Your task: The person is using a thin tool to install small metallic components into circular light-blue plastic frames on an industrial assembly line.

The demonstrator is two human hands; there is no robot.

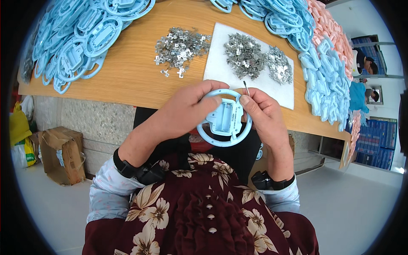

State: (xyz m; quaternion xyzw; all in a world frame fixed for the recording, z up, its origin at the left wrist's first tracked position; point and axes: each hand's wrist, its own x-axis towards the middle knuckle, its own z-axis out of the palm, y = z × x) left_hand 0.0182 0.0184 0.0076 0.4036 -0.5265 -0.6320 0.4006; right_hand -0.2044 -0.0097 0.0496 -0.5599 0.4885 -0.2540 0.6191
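A light blue toy steering wheel (236, 140), a plastic ring with a recessed box-like compartment in its middle, is held up over my lap at the table's front edge. My left hand (187, 106) grips its upper left rim, thumb on top. On the opposite side, my right hand (267, 117) is closed, its thumb against the rim. A thin metal tool (246, 87) with a dark tip sticks up from the right fingers; its exact kind is unclear. Beyond the hands, small metal clips lie in a pile (244, 55) on a white foam sheet (214, 70).
More clips form a loose pile (180, 49) on the wooden table (136, 63). Blue wheels are heaped at left (80, 46) and at the far right (287, 19). Blue pieces (325, 85) and pink pieces (327, 25) cover the right side. A cardboard box (63, 155) stands on the floor.
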